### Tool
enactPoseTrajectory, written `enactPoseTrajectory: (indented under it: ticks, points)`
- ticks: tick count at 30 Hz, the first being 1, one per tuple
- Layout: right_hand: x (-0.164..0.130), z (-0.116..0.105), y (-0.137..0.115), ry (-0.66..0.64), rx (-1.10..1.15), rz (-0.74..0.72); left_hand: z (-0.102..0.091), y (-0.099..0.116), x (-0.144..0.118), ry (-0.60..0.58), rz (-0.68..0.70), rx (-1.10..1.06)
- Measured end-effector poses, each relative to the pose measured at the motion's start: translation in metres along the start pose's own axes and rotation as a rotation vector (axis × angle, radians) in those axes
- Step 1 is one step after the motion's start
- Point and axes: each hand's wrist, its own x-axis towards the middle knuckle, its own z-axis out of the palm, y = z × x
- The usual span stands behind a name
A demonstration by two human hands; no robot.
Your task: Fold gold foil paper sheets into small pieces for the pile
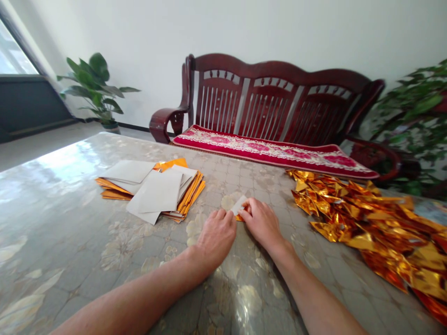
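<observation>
Two bare forearms (pixel 139 293) lead to a small white-and-gold foil paper (pixel 238 205) pinched in the right hand (pixel 261 221), the left hand (pixel 217 232) curled beside it, grip unclear, between stacked white-and-gold rectangular sheets (pixel 159 190) and heaped shiny gold-foil pieces (pixel 363 218) on a glossy floral-patterned table (pixel 87 260).

Two bare forearms, left forearm (pixel 139 291) and right forearm (pixel 317 291), are extended from the near side and converged toward the small paper (pixel 239 205). The left hand (pixel 217 232) is set at the paper's left side, back upward, with fingers (pixel 223 215) curled under and fingertips hidden. The right hand (pixel 261 221) is set at the paper's right side, which is pinched between thumb (pixel 246 217) and bent index finger. The two hands are held close together, separated by the paper.
</observation>
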Motion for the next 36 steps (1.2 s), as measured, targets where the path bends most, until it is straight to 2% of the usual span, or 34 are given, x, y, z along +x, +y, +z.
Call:
enactPoseTrajectory:
  ticks: [4, 8, 11, 16, 21, 24, 27, 31, 36]
  points:
    - [0.002, 0.001, 0.0, 0.005, -0.05, -0.009, 0.002, 0.002, -0.001, 0.009, 0.019, 0.035]
    - [-0.001, -0.001, 0.004, 0.021, 0.055, 0.01, 0.002, 0.002, -0.001, 0.002, 0.041, 0.069]
    - [-0.004, -0.003, 0.008, 0.006, 0.099, -0.03, 0.001, 0.003, -0.002, -0.002, 0.044, 0.077]
    - [-0.003, -0.002, 0.01, 0.014, 0.038, -0.075, 0.0, 0.002, -0.004, -0.001, 0.088, 0.069]
    - [0.0, -0.001, 0.011, 0.007, -0.012, -0.115, 0.004, -0.006, -0.004, 0.094, 0.119, -0.014]
    - [-0.001, -0.003, 0.014, -0.018, 0.001, -0.16, 0.006, -0.01, -0.003, 0.157, 0.214, -0.096]
    - [-0.005, -0.006, 0.016, -0.034, 0.017, -0.207, 0.005, -0.011, -0.002, 0.112, 0.301, -0.157]
    - [-0.011, -0.009, 0.013, -0.044, 0.039, -0.216, -0.001, -0.008, -0.001, 0.059, 0.351, -0.128]
    - [-0.013, -0.012, 0.012, -0.07, 0.103, -0.196, -0.005, -0.004, 0.003, -0.024, 0.315, -0.112]
